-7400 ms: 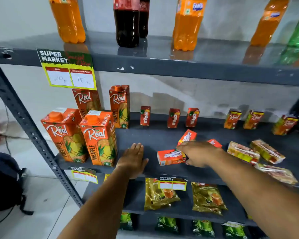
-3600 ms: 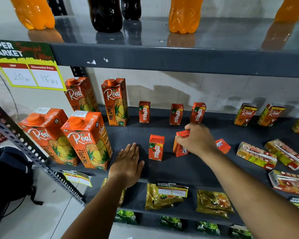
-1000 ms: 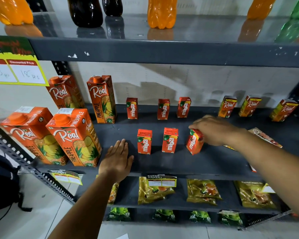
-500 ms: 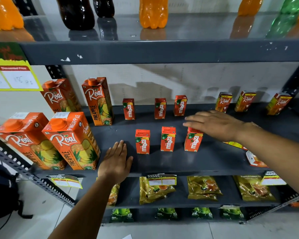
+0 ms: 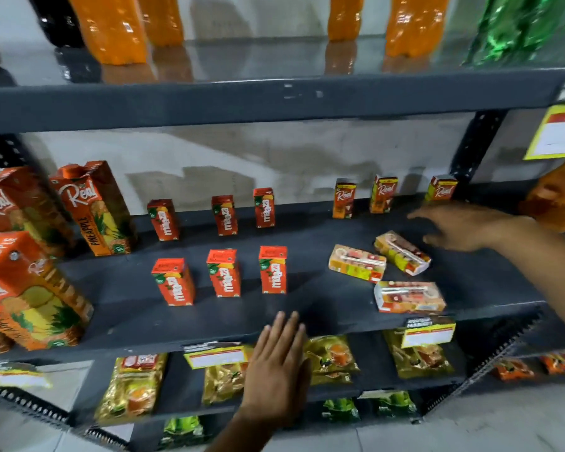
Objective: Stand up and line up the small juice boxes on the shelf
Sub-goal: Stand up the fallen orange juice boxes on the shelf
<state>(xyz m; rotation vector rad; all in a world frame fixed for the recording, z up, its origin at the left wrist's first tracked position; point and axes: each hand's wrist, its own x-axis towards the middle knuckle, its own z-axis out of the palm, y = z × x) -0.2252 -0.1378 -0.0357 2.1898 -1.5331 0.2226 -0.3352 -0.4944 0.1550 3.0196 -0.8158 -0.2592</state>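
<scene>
Three red Maaza boxes stand upright in a front row (image 5: 224, 274) on the dark shelf (image 5: 183, 324), with three more upright behind them (image 5: 225, 215). Three small Real boxes stand at the back right (image 5: 383, 194). Three more Real boxes lie flat: one (image 5: 357, 263), one (image 5: 402, 252) and one nearer the front (image 5: 410, 296). My right hand (image 5: 463, 228) hovers open with fingers spread, just right of the flat boxes, holding nothing. My left hand (image 5: 279, 370) rests flat and open on the shelf's front edge.
Large Real pineapple cartons (image 5: 93, 207) stand at the left. Soda bottles (image 5: 111, 27) line the upper shelf. Yellow snack packets (image 5: 132, 386) and price tags (image 5: 428, 334) sit below. An upright shelf post (image 5: 477, 148) stands at the back right.
My right hand let go of the third Maaza box, which now stands in the front row, and moved right toward the flat Real boxes. The view shifted right; my left hand slid right along the edge.
</scene>
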